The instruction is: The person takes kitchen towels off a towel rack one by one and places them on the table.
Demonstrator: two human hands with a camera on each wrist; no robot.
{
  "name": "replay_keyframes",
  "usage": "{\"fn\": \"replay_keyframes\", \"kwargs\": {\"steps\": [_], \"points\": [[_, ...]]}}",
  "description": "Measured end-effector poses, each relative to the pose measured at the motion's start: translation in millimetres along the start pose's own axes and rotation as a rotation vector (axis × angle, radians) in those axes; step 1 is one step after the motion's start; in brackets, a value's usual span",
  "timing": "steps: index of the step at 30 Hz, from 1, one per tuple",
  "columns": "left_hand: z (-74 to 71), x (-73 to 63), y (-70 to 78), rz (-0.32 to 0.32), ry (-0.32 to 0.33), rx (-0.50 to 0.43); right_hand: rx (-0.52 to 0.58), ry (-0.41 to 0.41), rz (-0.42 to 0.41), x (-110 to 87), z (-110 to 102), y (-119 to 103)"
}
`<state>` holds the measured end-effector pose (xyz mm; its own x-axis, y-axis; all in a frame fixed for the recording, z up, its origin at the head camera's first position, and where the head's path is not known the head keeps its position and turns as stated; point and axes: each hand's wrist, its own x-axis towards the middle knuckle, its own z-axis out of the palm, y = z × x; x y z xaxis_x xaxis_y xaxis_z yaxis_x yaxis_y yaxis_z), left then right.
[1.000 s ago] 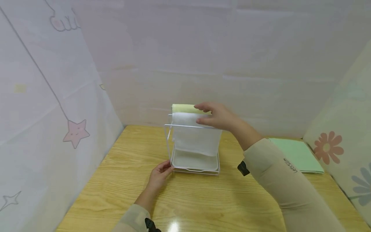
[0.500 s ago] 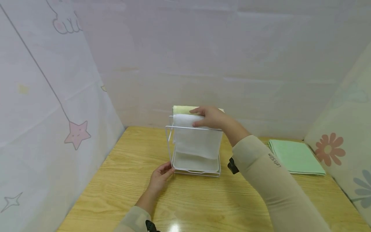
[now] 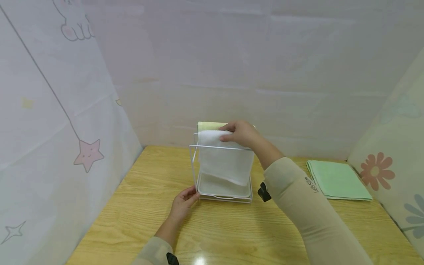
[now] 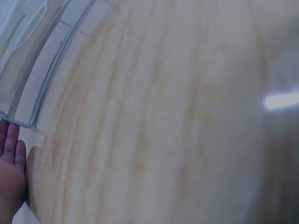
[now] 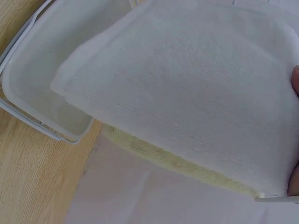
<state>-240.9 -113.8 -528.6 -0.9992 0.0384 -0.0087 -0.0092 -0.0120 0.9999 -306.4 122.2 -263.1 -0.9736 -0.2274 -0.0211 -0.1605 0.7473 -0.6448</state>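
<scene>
A white wire towel rack (image 3: 212, 147) stands mid-table, with a shallow white tray (image 3: 218, 187) in its base. Over its top hang a white towel (image 3: 223, 162) in front and a pale yellow towel (image 3: 208, 126) behind. My right hand (image 3: 243, 134) pinches the white towel's upper edge between thumb and fingers. In the right wrist view, the white towel (image 5: 177, 88) fills most of the picture, the yellow towel (image 5: 177, 161) showing beneath it. Low at the rack's front left corner, my left hand (image 3: 181, 202) holds the frame; in the left wrist view its fingers (image 4: 11, 137) reach that corner.
A folded light green towel (image 3: 341, 180) lies on the right of the wooden table (image 3: 145, 206). Patterned cloth walls (image 3: 212, 73) close off the back and both sides. Black straps (image 3: 264, 192) sit at the sleeves.
My right hand has moved slightly left onto the white towel and taken hold of it. The towel's lower edge has dropped a little and now slants. The left hand stays at the rack's corner.
</scene>
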Motion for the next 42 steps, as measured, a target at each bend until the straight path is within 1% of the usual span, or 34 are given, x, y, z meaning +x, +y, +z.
{"fn": "replay_keyframes", "kwargs": {"steps": [7, 12, 19, 27, 31, 34, 38, 42], "points": [[-0.1, 0.2, 0.6, -0.007, 0.006, -0.013, 0.087, 0.074, -0.031, 0.2, -3, 1], [-0.9, 1.1, -1.3, -0.009, 0.004, -0.014, 0.120, 0.105, -0.038, -2.4, -14, -4], [-2.9, 4.0, -3.5, -0.019, 0.003, -0.005, 0.106, 0.151, -0.088, -7.0, -38, -18], [-0.9, 3.8, -1.1, -0.014, 0.010, -0.008, 0.098, 0.203, -0.110, -18.6, -66, -37], [-1.2, 5.1, -1.7, -0.023, 0.006, -0.027, 0.098, 0.230, -0.116, -24.8, -80, -46], [-2.1, 6.5, -3.7, -0.025, 0.003, -0.029, 0.110, 0.252, -0.129, -30.5, -90, -53], [-1.7, 7.4, -4.6, -0.013, 0.007, -0.025, 0.124, 0.294, -0.146, -41.2, -106, -60], [-1.3, 6.8, -3.5, -0.008, 0.005, -0.022, 0.171, 0.325, -0.166, -52.8, -120, -65]]}}
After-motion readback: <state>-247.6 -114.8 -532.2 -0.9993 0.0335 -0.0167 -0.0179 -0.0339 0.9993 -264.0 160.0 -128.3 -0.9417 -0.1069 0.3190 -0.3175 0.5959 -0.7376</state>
